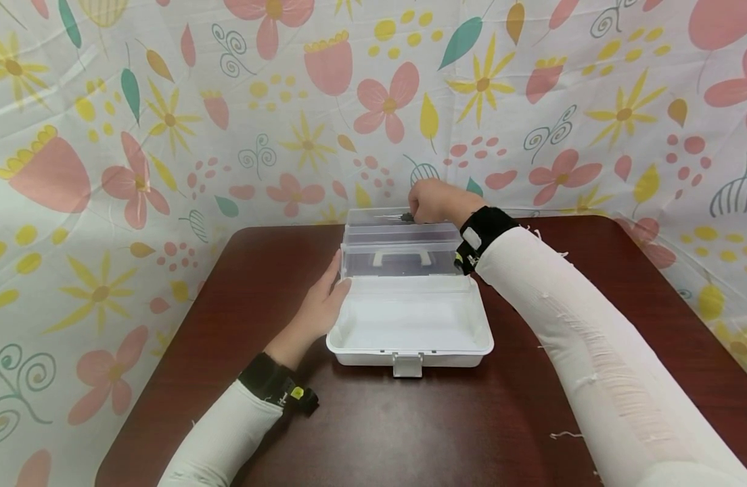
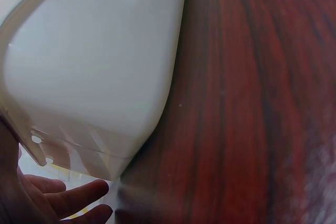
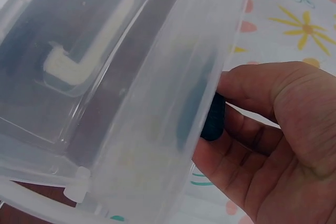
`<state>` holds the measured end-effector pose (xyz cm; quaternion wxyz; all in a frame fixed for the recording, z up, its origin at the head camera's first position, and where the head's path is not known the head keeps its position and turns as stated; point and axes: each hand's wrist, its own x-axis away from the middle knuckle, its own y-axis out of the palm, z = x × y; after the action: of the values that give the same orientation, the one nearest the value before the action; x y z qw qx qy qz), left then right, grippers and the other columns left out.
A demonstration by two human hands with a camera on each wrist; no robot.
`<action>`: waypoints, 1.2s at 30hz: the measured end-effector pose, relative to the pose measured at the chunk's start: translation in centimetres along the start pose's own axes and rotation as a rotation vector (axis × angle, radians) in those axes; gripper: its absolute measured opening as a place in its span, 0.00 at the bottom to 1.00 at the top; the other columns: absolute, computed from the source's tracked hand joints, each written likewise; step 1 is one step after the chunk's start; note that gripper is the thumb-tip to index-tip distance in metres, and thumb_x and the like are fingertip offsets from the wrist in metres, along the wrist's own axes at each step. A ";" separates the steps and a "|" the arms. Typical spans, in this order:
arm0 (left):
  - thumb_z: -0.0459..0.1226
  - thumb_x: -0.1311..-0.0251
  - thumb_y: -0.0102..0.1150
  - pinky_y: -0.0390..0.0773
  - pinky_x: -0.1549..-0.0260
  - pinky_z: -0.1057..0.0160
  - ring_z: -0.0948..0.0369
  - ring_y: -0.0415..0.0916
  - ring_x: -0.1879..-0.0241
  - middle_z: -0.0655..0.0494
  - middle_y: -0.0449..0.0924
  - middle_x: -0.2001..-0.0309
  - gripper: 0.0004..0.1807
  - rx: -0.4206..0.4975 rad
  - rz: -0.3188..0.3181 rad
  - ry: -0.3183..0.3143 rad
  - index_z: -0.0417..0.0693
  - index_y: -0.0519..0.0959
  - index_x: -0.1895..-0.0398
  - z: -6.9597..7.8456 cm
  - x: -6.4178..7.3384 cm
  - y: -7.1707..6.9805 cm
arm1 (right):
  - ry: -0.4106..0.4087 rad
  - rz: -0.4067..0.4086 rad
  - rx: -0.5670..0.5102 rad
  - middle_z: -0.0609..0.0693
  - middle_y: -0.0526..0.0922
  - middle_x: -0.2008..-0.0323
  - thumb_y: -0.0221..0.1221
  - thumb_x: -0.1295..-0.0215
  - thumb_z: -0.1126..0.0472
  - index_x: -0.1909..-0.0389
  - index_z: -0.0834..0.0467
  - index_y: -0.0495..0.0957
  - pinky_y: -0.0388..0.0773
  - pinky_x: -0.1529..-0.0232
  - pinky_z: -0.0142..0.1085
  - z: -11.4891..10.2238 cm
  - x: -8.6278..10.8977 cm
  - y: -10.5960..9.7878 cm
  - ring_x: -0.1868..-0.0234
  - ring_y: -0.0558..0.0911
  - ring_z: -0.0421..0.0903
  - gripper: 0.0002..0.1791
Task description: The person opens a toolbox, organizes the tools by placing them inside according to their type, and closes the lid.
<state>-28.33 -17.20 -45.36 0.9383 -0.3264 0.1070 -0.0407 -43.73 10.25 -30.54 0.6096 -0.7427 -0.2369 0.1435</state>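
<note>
A white plastic box (image 1: 410,318) stands on the table, its clear lid (image 1: 364,260) swung up at the back. My left hand (image 1: 321,304) rests against the box's back left corner, thumb at the rim and fingers extended along the lid's side. In the left wrist view, its fingertips (image 2: 86,195) show just past the box's back corner. My right hand (image 3: 273,129) reaches behind the lid's far edge and pinches a screwdriver-like tool (image 3: 214,118) with a dark teal handle. The tool's thin metal shaft points left in the head view; the lid partly covers it.
The box lies on a dark red-brown wooden table (image 1: 398,426). Close behind the table's far edge hangs a floral cloth (image 1: 227,135). A white handle (image 1: 402,258) is on the lid, and a latch (image 1: 407,365) hangs at the box's front.
</note>
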 end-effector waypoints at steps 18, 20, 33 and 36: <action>0.54 0.21 0.40 0.51 0.20 0.45 0.56 0.46 0.17 0.69 0.43 0.16 0.35 0.009 0.006 0.022 0.81 0.39 0.19 -0.1 -0.2 0.0 | -0.040 0.015 0.001 0.44 0.63 0.86 0.51 0.44 0.71 0.89 0.52 0.71 0.62 0.75 0.36 0.5 -0.4 0.5 0.78 0.62 0.45 0.17; 0.55 0.21 0.40 0.51 0.20 0.46 0.58 0.46 0.17 0.71 0.43 0.17 0.35 0.011 0.007 0.021 0.82 0.39 0.19 -0.1 -0.2 0.0 | -0.047 0.019 0.006 0.44 0.63 0.86 0.50 0.44 0.71 0.89 0.51 0.69 0.62 0.74 0.35 0.5 -0.4 0.6 0.78 0.62 0.45 0.18; 0.57 0.22 0.40 0.52 0.20 0.45 0.57 0.48 0.18 0.70 0.44 0.17 0.36 0.009 0.003 0.024 0.74 0.41 0.16 -0.2 -0.3 0.0 | -0.036 0.027 0.022 0.49 0.76 0.75 0.52 0.35 0.67 0.78 0.54 0.78 0.71 0.66 0.39 0.5 0.2 0.9 0.70 0.72 0.48 0.13; 0.56 0.22 0.40 0.52 0.20 0.45 0.57 0.48 0.18 0.70 0.45 0.17 0.36 0.009 0.006 0.012 0.78 0.40 0.17 -0.2 -0.2 0.0 | -0.058 0.054 0.005 0.52 0.83 0.67 0.54 0.31 0.64 0.69 0.56 0.83 0.77 0.59 0.43 0.8 0.7 1.2 0.64 0.78 0.50 0.10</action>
<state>-28.61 -17.24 -45.49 0.9392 -0.3216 0.1137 -0.0401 -43.32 11.19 -31.80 0.6000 -0.7430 -0.2341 0.1821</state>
